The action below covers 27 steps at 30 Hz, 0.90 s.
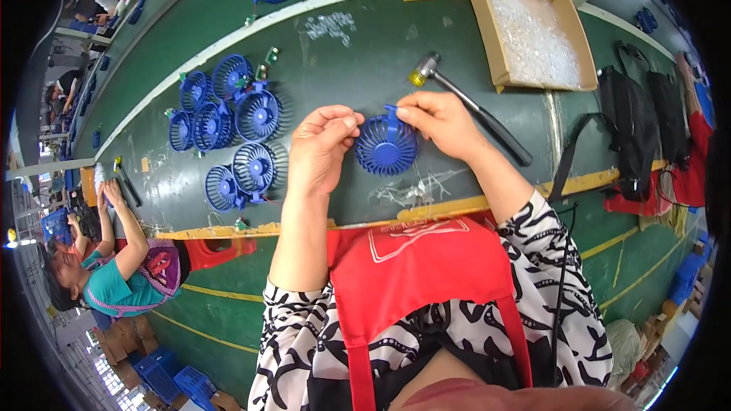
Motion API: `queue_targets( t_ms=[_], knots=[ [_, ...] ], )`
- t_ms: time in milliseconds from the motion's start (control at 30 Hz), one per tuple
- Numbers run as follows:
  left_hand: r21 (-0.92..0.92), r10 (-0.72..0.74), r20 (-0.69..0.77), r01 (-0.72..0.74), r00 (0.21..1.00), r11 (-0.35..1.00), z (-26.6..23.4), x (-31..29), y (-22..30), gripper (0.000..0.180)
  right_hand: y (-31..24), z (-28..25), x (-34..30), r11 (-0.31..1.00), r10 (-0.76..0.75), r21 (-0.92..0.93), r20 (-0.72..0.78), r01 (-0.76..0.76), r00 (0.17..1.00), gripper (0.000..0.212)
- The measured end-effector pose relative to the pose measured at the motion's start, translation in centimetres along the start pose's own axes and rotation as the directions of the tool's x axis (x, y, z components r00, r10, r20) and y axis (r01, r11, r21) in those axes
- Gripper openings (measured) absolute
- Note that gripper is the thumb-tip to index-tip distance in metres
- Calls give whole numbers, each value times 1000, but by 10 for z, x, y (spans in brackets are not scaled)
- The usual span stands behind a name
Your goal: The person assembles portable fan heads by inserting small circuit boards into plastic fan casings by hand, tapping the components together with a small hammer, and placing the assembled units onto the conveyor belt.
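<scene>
We are clamping the blue fan housing (387,148) by its tab (391,109) in our right hand (442,123), our left hand (324,143) pressing its fingertips together at nine o'clock from it.

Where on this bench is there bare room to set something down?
One bare patch lies between the clear bits, the hammer and the left hand. A smaller one lies between the hammer's handle and the box. It is crowded at left, where blue fans cluster, and below the fan in the right hand, where plastic scraps lie.
</scene>
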<state>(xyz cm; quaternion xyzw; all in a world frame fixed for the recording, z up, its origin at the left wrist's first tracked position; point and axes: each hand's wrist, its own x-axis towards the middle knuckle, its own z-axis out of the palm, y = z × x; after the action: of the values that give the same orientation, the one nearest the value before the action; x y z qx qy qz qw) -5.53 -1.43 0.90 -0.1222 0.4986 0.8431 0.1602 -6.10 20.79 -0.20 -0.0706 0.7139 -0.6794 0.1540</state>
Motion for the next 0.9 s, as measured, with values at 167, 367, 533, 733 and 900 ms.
queue_targets(
  t_ms=[167,367,533,733,900],
  knots=[
    [16,-3,104,1,995,1000,1,-22,-1,20,-4,8,-15,981,-19,194,114,-4,993,21],
    [106,15,138,-29,990,994,4,-33,-3,21,-6,21,-20,973,-68,228,128,37,989,22],
    [155,41,145,-63,989,986,4,-37,-6,21,-8,20,-22,982,-29,189,161,-2,987,22],
    [391,143,87,-166,986,905,16,-40,-8,16,-9,26,-21,994,-65,98,99,55,993,21],
    [225,135,82,-150,988,963,15,-23,-13,18,-8,24,-3,992,-89,-83,122,99,989,23]
  ],
)
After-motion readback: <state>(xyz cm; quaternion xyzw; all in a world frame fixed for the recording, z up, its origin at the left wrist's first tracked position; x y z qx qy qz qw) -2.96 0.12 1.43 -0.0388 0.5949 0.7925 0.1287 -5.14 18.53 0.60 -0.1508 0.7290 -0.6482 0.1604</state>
